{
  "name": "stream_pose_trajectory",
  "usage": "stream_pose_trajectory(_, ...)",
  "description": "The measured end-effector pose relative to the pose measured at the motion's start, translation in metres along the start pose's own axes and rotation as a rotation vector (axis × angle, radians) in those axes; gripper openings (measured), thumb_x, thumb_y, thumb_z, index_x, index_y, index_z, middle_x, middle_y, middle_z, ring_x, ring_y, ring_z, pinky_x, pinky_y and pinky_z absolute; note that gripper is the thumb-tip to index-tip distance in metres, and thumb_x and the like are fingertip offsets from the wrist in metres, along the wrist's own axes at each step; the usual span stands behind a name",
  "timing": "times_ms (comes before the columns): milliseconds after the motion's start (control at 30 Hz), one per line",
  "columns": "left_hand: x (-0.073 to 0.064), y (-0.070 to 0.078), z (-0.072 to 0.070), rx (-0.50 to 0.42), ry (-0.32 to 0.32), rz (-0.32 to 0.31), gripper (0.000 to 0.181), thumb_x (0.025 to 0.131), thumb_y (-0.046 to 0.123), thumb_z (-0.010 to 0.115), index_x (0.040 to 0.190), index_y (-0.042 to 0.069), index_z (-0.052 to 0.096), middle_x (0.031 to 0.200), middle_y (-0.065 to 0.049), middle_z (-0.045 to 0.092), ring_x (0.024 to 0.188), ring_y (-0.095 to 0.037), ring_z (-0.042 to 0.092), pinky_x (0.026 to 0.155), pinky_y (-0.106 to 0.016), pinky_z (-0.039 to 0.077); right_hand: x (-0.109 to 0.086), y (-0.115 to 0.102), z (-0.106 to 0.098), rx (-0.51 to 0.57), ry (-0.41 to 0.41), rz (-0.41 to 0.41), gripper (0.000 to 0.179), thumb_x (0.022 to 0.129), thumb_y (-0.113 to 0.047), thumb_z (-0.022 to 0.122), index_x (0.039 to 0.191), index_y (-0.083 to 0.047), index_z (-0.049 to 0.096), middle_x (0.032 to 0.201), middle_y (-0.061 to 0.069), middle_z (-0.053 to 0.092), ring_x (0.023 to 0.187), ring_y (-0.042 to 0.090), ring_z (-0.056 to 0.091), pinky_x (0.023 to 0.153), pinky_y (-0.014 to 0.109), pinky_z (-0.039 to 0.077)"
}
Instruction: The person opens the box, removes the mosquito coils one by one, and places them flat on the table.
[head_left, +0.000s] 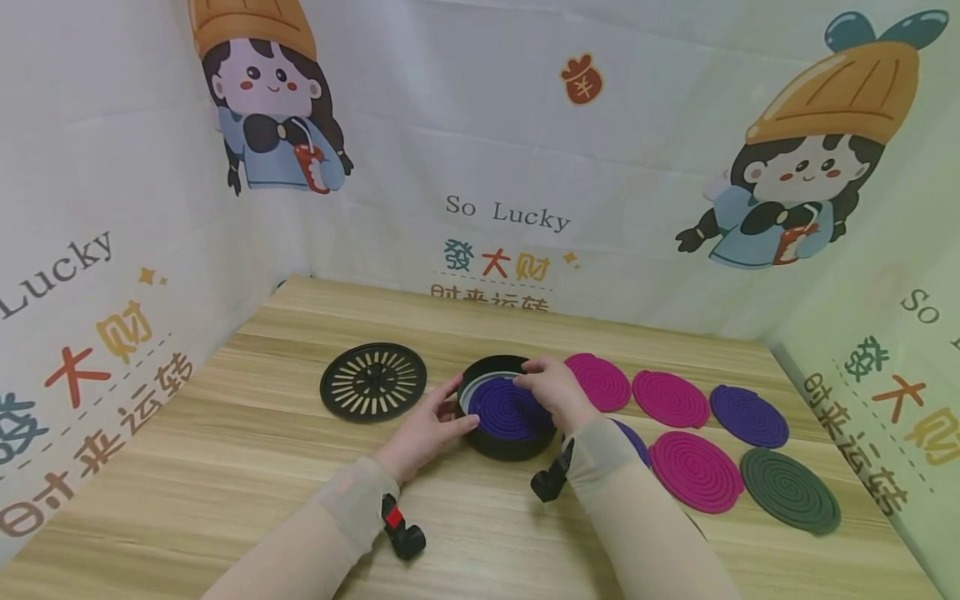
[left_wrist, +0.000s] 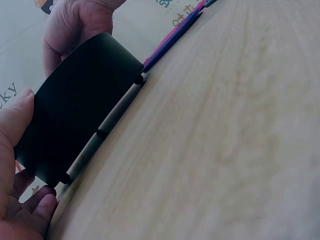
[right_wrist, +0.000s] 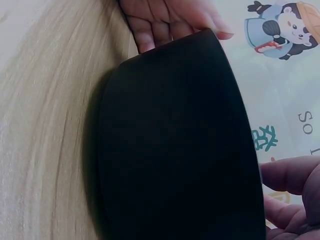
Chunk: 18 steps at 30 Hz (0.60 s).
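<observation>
A black round box (head_left: pixel 507 450) stands on the table, with a dark purple spiral disc (head_left: pixel 504 404) inside it. My left hand (head_left: pixel 427 427) grips the box's left side, thumb up by the rim and the other fingers lower down, as the left wrist view shows. Over the far right rim bends my right hand (head_left: pixel 555 390), its fingertips at the rim and over the disc's far edge. Whether those fingertips pinch the disc or the rim is not clear. From the side, the right wrist view shows mostly the dark box wall (right_wrist: pixel 175 140).
Left of the box lies a black slotted round lid (head_left: pixel 373 382). To the right lie pink spiral discs (head_left: pixel 678 398), purple ones (head_left: pixel 750 415) and a dark green one (head_left: pixel 791 490). One purple disc (head_left: pixel 632 442) is partly hidden by my right sleeve. Printed cloth (head_left: pixel 510 150) walls the table.
</observation>
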<state>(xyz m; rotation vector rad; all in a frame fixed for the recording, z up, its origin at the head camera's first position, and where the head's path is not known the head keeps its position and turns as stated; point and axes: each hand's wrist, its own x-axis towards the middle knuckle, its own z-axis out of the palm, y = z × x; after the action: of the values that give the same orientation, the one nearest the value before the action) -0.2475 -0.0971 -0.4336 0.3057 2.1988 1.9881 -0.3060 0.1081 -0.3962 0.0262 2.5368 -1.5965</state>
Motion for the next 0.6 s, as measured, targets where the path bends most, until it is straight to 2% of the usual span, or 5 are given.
stream_pose_trajectory(600,-0.0006,0.0015,0.0002,-0.012,-0.001,0.0,0.077,0.088,0.012,0.07,0.152,0.007,0.026,0.14,-0.025,0.045,0.127,-0.035,0.046,0.097,-0.039,0.044,0.0024,-0.0046,-0.0012,-0.016,-0.038,0.027,0.039,0.095,-0.015,0.055,0.13,0.002,0.055,0.135,0.022,0.051,0.127,0.036,0.044,0.105,0.05,0.034)
